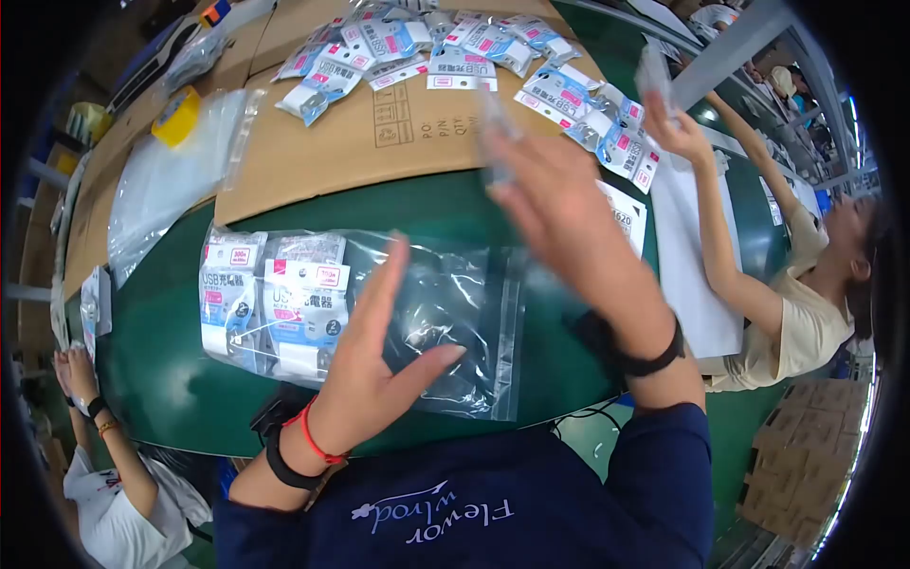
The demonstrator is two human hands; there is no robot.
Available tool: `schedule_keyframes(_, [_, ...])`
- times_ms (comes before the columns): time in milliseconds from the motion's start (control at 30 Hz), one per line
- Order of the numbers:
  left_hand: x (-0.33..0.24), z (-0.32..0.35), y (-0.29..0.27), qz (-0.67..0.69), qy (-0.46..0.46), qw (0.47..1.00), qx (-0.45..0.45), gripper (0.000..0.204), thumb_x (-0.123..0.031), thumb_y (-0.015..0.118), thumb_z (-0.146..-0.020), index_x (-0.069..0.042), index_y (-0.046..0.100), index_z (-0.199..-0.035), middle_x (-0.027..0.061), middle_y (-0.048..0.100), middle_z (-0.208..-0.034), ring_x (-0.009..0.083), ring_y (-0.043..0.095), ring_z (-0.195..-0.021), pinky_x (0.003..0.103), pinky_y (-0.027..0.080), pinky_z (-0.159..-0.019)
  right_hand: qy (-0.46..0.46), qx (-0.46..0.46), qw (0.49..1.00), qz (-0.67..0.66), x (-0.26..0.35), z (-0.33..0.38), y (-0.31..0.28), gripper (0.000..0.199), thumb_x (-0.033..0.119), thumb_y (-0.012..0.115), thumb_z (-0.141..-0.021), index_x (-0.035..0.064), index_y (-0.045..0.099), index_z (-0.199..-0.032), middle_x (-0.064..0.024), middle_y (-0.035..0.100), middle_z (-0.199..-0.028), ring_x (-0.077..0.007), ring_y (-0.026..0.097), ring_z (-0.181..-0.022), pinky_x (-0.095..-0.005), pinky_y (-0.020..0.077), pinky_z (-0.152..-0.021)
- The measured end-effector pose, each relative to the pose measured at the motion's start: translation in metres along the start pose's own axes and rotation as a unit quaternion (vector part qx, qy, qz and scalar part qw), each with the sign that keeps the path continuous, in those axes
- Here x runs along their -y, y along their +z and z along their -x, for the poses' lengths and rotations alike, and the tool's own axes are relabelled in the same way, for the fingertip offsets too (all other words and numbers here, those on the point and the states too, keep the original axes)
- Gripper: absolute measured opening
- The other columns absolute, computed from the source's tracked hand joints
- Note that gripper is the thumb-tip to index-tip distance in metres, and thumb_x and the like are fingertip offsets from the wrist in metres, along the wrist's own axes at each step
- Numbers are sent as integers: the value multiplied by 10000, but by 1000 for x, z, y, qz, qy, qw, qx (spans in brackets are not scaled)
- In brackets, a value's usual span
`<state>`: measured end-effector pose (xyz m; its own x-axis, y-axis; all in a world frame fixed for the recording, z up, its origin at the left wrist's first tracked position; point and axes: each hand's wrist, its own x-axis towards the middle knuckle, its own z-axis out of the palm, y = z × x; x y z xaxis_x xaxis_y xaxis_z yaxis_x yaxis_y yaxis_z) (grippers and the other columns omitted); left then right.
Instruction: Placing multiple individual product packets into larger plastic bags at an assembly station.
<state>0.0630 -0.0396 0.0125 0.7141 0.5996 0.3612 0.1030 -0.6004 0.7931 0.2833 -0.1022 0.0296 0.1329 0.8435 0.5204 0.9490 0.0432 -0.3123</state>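
Note:
A clear plastic bag point(464, 379) lies flat on the green table, its mouth toward the right. Inside its left half sit white and blue charger packets point(305, 308) in side-by-side stacks. My left hand point(374, 346) is over the middle of the bag, fingers stretched out and thumb apart, holding nothing. My right hand point(559, 194) is raised beyond the bag's right end, smeared by motion. A blurred, thin packet point(495, 142) shows at its fingers; its print cannot be read. Loose charger packets point(464, 62) lie heaped beyond, on a cardboard sheet point(313, 171).
More packets point(607, 123) lie at the cardboard's right end. Clear bags point(180, 185) and a yellow tape roll point(177, 117) are at the left. A co-worker's raised hand point(678, 133) holds a packet at the right; another person's hands point(78, 375) are at the left edge.

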Motion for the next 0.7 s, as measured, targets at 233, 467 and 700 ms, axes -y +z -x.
schedule_keyframes(233, [33,2,-27,-55,-197,978,41,551,-289,559,-914,-15,373,-1354,181,442,-1362,243,462,-1243,378,384,-1016,-177,10,929,-324,84,2,-2,484,16,652,-796,84,526,-1259,-139,552,-1279,-331,510,-1200,-411,457,-908])
schedule_keyframes(467, [18,-13,-37,579,-214,759,-206,378,-215,464,-976,-69,426,-1322,89,541,-1263,214,555,-1123,415,440,-970,77,-64,995,-4,-61,-9,-8,442,-36,576,-816,78,551,-1242,-141,595,-1196,-306,557,-1136,-392,434,-965])
schedule_keyframes(700, [27,-8,-30,634,-240,719,-156,404,-293,427,-995,-80,422,-1339,74,542,-1276,230,561,-1118,411,467,-922,17,-5,937,349,-155,-20,-8,303,76,612,-824,60,640,-1125,-145,642,-1087,-292,595,-1044,-390,461,-909])
